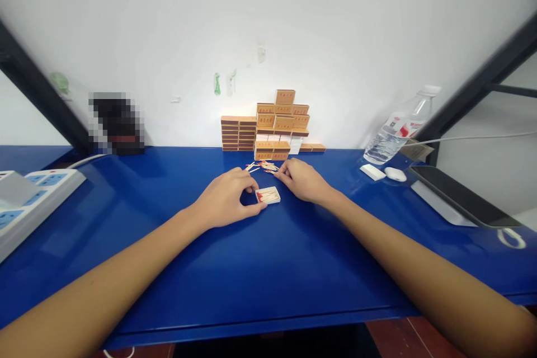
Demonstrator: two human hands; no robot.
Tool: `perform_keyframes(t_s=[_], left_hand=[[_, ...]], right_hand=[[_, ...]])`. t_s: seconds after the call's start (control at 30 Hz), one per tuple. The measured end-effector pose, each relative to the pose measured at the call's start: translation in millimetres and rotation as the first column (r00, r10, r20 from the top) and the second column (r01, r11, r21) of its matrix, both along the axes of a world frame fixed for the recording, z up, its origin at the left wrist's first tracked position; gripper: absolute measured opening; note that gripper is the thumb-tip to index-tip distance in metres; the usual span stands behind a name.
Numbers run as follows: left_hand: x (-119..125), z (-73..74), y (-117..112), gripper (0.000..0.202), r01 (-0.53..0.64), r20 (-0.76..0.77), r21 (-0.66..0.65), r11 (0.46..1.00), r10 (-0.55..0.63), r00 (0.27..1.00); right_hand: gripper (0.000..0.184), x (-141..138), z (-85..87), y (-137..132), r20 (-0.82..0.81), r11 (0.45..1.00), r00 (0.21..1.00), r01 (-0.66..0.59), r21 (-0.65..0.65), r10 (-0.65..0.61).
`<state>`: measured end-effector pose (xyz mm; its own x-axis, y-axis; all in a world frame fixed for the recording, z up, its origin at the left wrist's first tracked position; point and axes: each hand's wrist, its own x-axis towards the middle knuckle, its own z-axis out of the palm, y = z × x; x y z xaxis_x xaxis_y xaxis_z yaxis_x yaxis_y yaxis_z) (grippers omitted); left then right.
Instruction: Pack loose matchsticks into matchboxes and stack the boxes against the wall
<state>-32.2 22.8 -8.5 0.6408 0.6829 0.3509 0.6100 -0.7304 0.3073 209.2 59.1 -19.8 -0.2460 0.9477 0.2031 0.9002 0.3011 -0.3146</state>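
Note:
A small white matchbox tray (268, 195) with several red-tipped matches in it lies on the blue table. My left hand (227, 197) grips it at its left end, thumb at the near edge and fingers at the far side. Just beyond the tray is a loose pile of matches (265, 165). My right hand (302, 179) is at the right side of this pile, thumb and forefinger pinched together at a match; the fingertips are partly hidden. Behind the pile, orange and brown matchboxes (272, 150) stand stacked against the wall.
A white power strip (46, 201) lies at the left, near a blurred dark object (119, 123). To the right are a tilted water bottle (396, 128), a white block (372, 172), an earphone case (395, 174) and a phone (465, 196) propped at a slant. Dark metal posts flank the table.

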Motion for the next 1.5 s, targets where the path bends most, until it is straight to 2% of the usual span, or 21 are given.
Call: perform_keyframes(t_s=[0.13,0.3,0.5,0.67,0.93,1.13,1.33,1.5], left_hand=[[-1,0.5,2,0.026,-0.022,-0.006,0.037,0.999,0.022,1.000],[-1,0.3,1,0.026,-0.007,-0.002,0.047,0.999,0.007,1.000],[0,-0.4,1,0.024,0.020,0.017,0.060,0.998,-0.021,1.000],[-1,-2.0,1,0.026,0.045,0.015,0.058,0.997,-0.046,0.999],[-1,-1.2,1,0.025,0.072,0.021,0.056,0.996,-0.074,0.997],[-1,-1.4,1,0.025,0.080,0.019,0.061,0.995,-0.081,0.997],[0,-1.3,0,0.024,0.075,0.024,0.058,0.995,-0.076,0.997],[-1,-0.7,0,0.025,0.069,0.015,0.068,0.995,-0.070,0.997]], right_hand=[[0.016,10,6.7,-9,-0.070,0.989,0.987,-0.143,-0.021,0.141],[0.019,12,24.5,-30,-0.146,0.917,0.911,-0.396,-0.042,0.386],[0.011,3,27.2,-40,-0.116,0.855,0.856,-0.513,-0.069,0.504],[0.009,4,26.8,-43,-0.073,0.869,0.868,-0.494,-0.031,0.491],[0.012,2,25.5,-42,-0.108,0.877,0.871,-0.480,0.019,0.480],[0.008,4,22.1,-39,-0.092,0.883,0.878,-0.468,0.042,0.470],[0.010,3,22.1,-40,-0.133,0.857,0.848,-0.515,0.027,0.513],[0.014,3,28.0,-45,-0.101,0.850,0.844,-0.525,0.046,0.527]])
